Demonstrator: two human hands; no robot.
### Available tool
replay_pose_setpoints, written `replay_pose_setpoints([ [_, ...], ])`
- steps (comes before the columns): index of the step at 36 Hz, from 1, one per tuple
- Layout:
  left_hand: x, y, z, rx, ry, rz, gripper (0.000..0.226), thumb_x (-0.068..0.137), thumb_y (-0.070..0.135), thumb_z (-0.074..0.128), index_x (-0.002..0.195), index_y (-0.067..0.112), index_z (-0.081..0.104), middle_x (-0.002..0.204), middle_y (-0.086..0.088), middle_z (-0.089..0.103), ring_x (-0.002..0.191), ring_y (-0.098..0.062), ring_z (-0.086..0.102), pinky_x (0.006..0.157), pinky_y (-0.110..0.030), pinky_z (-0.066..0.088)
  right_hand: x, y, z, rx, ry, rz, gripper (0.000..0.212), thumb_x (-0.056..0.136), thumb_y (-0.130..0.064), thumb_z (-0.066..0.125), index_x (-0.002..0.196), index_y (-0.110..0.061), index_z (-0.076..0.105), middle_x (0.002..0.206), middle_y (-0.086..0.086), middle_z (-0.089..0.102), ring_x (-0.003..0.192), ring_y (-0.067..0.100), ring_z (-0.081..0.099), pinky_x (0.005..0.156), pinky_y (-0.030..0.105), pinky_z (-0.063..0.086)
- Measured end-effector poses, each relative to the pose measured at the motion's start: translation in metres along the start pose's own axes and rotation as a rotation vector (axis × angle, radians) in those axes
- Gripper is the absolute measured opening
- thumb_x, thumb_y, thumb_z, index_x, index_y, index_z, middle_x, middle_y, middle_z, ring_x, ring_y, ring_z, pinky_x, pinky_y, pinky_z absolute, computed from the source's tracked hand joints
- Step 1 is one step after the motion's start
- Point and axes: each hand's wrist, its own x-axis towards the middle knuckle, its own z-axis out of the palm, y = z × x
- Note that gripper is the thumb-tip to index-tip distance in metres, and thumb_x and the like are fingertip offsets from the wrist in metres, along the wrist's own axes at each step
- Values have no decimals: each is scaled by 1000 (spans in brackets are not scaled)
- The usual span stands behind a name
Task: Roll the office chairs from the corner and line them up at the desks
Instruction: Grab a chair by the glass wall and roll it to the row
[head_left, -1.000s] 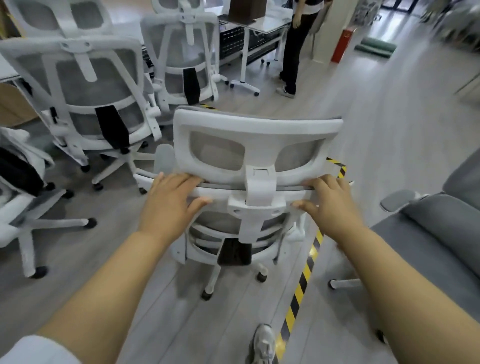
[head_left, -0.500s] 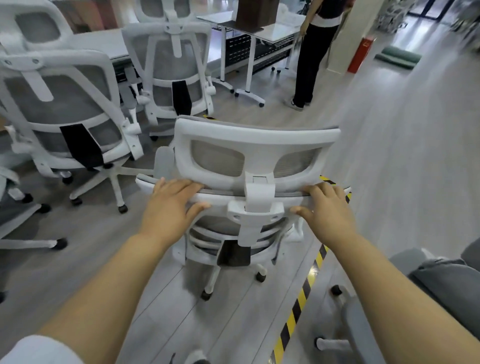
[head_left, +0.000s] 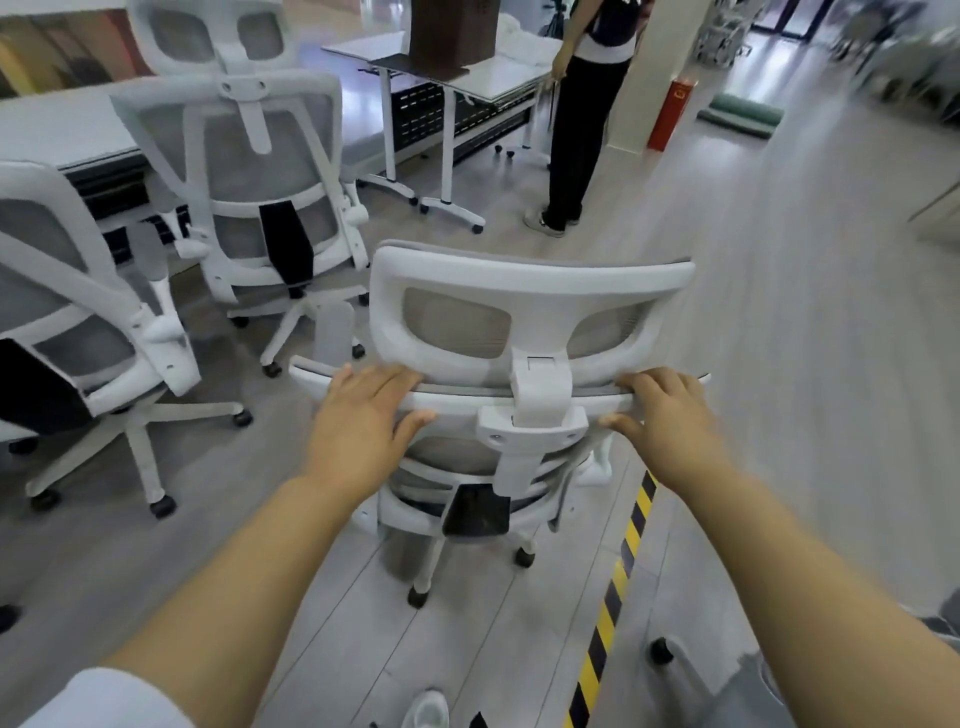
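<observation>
A white office chair (head_left: 524, 291) with grey mesh stands right in front of me, its back toward me. My left hand (head_left: 363, 421) grips the top rail of its backrest on the left, fingers curled over the edge. On the right of that rail, my right hand (head_left: 665, 410) grips in the same way. The chair's castors rest on the grey floor beside a yellow-black tape line (head_left: 618, 561). Two more white chairs (head_left: 249, 171) (head_left: 67, 312) stand to the left, facing a long white desk (head_left: 57, 124).
A person (head_left: 582, 109) in dark trousers stands ahead beside wheeled white tables (head_left: 498, 67). A red box (head_left: 670, 111) leans at a pillar. Part of a grey chair (head_left: 727, 675) shows at the lower right. Open grey floor stretches to the right.
The chair and I have rolled forward. The chairs on the left have slid back past me, the grey chair on the right has dropped behind, and the standing person is closer. Both hands keep their grip.
</observation>
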Motion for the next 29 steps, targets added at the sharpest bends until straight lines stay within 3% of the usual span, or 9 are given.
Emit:
replay_pose_setpoints([
  [3, 31, 1, 12, -20, 22, 16, 49, 84, 50, 41, 109, 15, 64, 108, -3, 66, 104, -15, 48, 102, -44, 31, 29, 15, 1, 4, 4, 16, 50, 85, -44, 60, 127, -17, 53, 130, 5, 49, 124, 27, 33, 101, 40, 35],
  [10, 90, 11, 40, 8, -16, -13, 51, 85, 51, 40, 110, 14, 64, 109, -3, 67, 103, -25, 58, 101, -46, 33, 89, 51, 0, 1, -2, 8, 51, 86, -46, 58, 129, -21, 50, 133, 2, 46, 127, 23, 31, 99, 38, 36],
  [18, 138, 36, 70, 65, -45, -92, 52, 84, 54, 42, 112, 16, 63, 111, -1, 66, 105, -21, 58, 100, -43, 36, 151, 101, 3, 44, 38, -133, 53, 81, -43, 65, 124, -12, 57, 122, 11, 55, 118, 33, 40, 98, 38, 35],
  [25, 169, 68, 90, 94, -20, -160, 48, 84, 51, 46, 109, 14, 64, 108, -3, 67, 102, -23, 60, 96, -44, 39, 199, 138, -4, 40, -26, -188, 54, 83, -47, 61, 126, -15, 55, 126, 7, 52, 121, 29, 36, 93, 36, 38],
  [29, 179, 81, 96, 106, -12, -193, 46, 83, 48, 47, 108, 13, 65, 106, -4, 67, 98, -25, 61, 96, -35, 32, 217, 152, -5, 70, -36, -232, 54, 81, -46, 64, 123, -12, 58, 122, 8, 55, 117, 31, 39, 96, 36, 36],
])
